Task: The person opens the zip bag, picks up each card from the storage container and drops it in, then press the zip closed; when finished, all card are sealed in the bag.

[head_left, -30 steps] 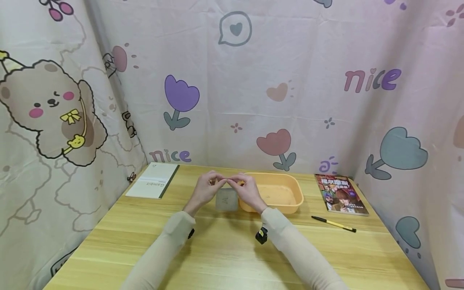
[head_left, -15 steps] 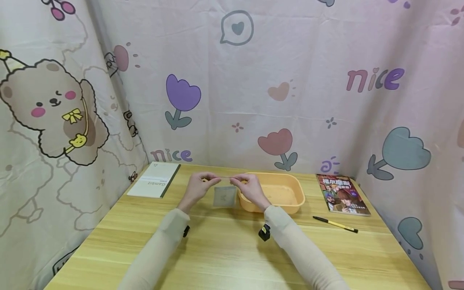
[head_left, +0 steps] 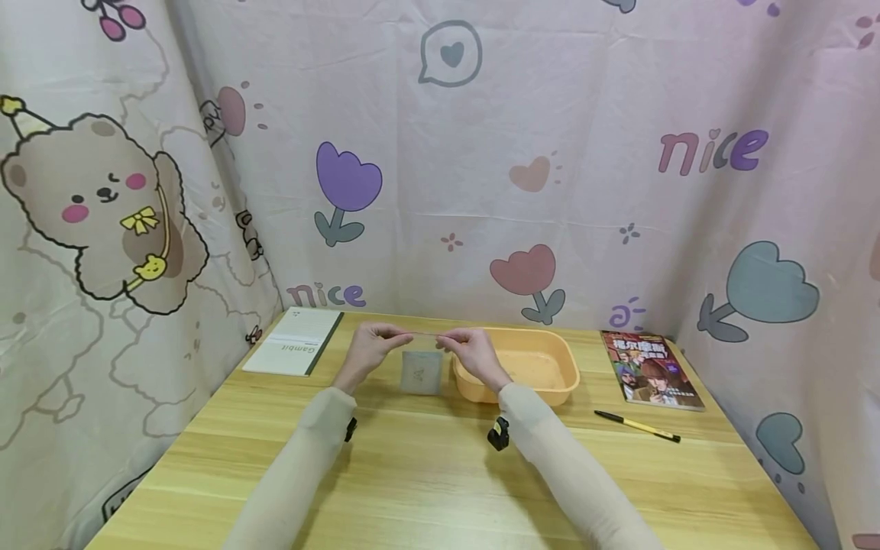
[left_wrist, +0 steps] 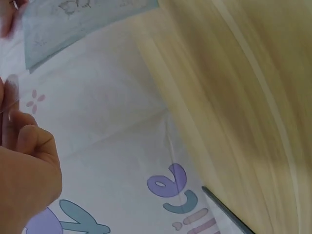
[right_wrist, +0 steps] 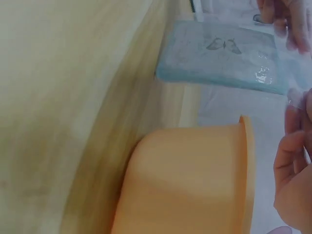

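A clear plastic bag (head_left: 422, 350) hangs between both hands, with a thin reddish line along its stretched top edge. Inside shows a square, pale blue-grey packet (head_left: 422, 374); a butterfly print on the packet (right_wrist: 219, 56) is visible in the right wrist view. My left hand (head_left: 371, 351) pinches one top corner between thumb and fingers. At the opposite corner my right hand (head_left: 476, 355) does the same, in front of the orange tub's left end. In the left wrist view, the left hand (left_wrist: 29, 168) is partly cut off by the frame.
The orange plastic tub (head_left: 572, 370) stands right behind the right hand. A white notebook (head_left: 292, 342) lies at the back left. Toward the right are a magazine (head_left: 651, 370) and a yellow-and-black pen (head_left: 637, 426). A patterned curtain (head_left: 440, 168) closes off the back.
The hands have drawn apart from almost touching, mostly by the left hand moving left, pulling the bag's top edge straight. The packet has shifted slightly left and swings a little.
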A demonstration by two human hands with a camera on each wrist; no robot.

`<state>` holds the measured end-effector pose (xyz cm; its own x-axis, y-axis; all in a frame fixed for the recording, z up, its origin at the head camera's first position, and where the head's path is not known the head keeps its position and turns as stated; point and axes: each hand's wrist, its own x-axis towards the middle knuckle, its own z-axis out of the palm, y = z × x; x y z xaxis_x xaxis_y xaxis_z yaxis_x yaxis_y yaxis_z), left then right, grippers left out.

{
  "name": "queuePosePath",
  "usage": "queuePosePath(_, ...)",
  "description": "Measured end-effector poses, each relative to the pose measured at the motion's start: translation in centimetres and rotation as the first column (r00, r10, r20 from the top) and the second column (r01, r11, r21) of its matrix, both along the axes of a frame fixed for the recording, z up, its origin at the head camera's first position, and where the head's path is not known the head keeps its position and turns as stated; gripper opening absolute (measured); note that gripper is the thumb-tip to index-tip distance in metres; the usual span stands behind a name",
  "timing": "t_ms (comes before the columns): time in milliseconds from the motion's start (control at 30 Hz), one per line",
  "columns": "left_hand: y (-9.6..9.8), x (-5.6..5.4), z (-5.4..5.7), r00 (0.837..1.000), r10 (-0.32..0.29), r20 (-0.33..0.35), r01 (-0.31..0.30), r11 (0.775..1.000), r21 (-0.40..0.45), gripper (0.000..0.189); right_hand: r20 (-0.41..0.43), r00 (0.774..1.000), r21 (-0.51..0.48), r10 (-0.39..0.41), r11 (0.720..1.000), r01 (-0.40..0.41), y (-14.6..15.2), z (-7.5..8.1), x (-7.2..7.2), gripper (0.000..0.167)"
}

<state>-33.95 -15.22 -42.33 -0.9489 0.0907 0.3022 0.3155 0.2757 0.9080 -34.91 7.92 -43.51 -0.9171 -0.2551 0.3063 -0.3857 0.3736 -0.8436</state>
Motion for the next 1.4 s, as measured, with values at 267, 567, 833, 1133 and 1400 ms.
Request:
queuePosePath(267, -0.2, -1.4, -0.6, 0.995, -0.019, 0.095, 0.019, 1.000, -0.002, 0.023, 0.018, 0.999, -0.011, 0.045, 0.999, -0.045, -0.1, -0.1, -1.6, 0.022)
queuePosePath(567, -0.1, -2.7, -2.0, 0.988, -0.015, 0.152, 0.005, 0.998, 0.070, 0.032, 0.072, 0.995, -0.111, 0.076, 0.991, -0.068, 0.2, -0.5, -2.3, 0.025)
queuePosePath(833, -0.1, -3.9, -3.6, 0.981, 0.011, 0.194, -0.022, 0.998, 0.052, 0.025, 0.117, 0.990, -0.210, 0.078, 0.976, -0.052, 1.7, -1.4, -2.2, 0.027)
queuePosePath(1133, 0.6, -4.9, -4.7, 0.973, 0.063, 0.222, -0.046, 0.996, -0.079, 0.024, 0.175, 0.983, -0.219, 0.058, 0.975, -0.019, 3.4, -1.4, -1.6, 0.028)
queuePosePath(1400, 1.2, -5.9, -5.5, 0.973, 0.120, 0.199, -0.071, 0.969, -0.236, 0.024, 0.164, 0.986, -0.203, 0.019, 0.979, 0.015, 4.6, -1.8, -0.5, 0.027)
